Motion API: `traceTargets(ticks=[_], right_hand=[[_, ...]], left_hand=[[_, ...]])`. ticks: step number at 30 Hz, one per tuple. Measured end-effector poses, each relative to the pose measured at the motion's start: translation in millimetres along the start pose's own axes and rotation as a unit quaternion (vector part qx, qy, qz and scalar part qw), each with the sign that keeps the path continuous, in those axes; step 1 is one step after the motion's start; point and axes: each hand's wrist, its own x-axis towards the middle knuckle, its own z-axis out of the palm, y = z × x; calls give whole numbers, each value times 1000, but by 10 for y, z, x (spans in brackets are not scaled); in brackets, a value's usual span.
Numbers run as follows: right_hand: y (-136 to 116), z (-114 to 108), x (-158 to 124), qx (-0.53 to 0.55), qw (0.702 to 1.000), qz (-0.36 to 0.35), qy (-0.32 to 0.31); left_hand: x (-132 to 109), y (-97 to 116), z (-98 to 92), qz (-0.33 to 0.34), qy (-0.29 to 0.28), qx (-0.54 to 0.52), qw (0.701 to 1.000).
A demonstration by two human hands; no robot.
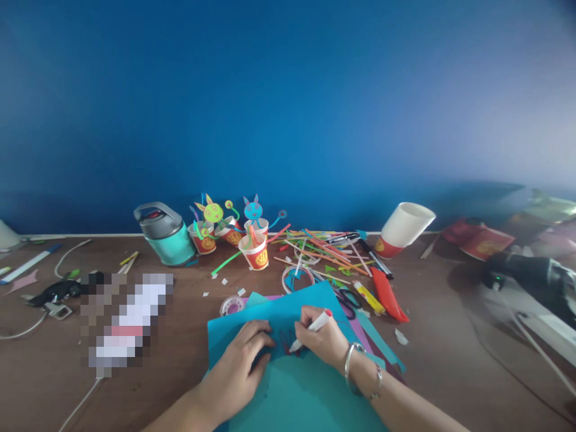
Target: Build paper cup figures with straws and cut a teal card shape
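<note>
Nearest the camera in the head view, craft paper [310, 399] is spread on the brown counter [434, 345], blue at its far part and teal at its near part; whether one sheet or two are laid there cannot be told. On its left side the left hand [245, 363] is laid, palm down, with the fingers loosely spread and slightly bent and nothing seen to be gripped; by the right hand [324, 337] a white marker [318, 323] with a red end is pinched, its tip held at the paper near some dark reddish marks [287, 341]; a silver bangle [349, 367] is worn at the right wrist.

Just beyond the paper's far left edge a roll of tape [232, 306] is placed; to the right, dark-handled scissors [350, 299], a yellow tube [369, 298] and a glossy red object [387, 297] are strewn. Farther off, a pile of coloured straws [330, 252] is scattered; left of it red-and-white paper cups [254, 258] are grouped, some topped with paper animal faces [213, 212], and beside them a turquoise container [170, 247] is stood; to the far right a tilted stack of white cups [405, 225] is seen, before a blue wall [288, 120].
</note>
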Motion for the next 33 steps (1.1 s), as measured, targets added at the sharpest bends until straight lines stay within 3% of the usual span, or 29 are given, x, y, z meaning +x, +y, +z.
traceTargets(ticks=[14,33], right_hand=[[-67,-6,13,-30,999,2,42],[-34,-11,22,33,999,13,6]], left_hand=[[-19,3,-1,5,9,5,1000],[-24,0,-3,0,11,3,1000]])
